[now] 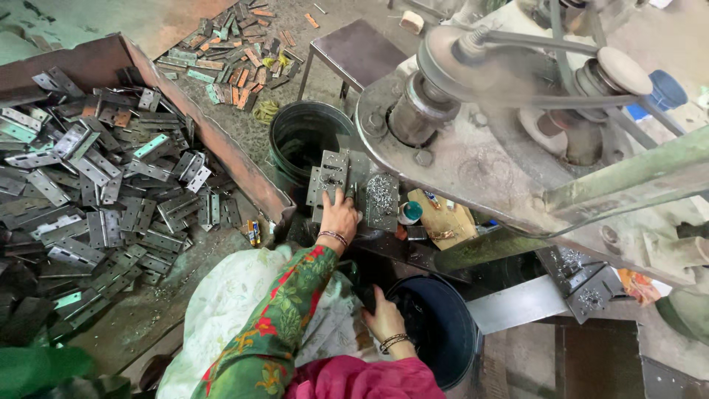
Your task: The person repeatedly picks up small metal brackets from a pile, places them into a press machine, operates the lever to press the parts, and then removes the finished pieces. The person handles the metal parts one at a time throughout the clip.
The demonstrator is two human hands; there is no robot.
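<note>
The left hand [340, 216] is pressing flat, fingers spread, on a grey metal hinge plate [329, 177] lying on the machine's surface [384, 203], at 12 o'clock from the wrist. The right hand [384, 318] is curling over the rim of a dark bucket [443, 332] at 3 o'clock from it; whether that grip is holding anything I cannot tell. A heap of hinge plates [96, 192] is filling a rusty tray [214, 140] at 9 o'clock.

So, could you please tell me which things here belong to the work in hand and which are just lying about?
In hand:
- left hand on hinge plate
- right hand at dark bucket
- press table

Lying about:
- tray of hinge plates
- stool
- scattered floor pieces
</note>
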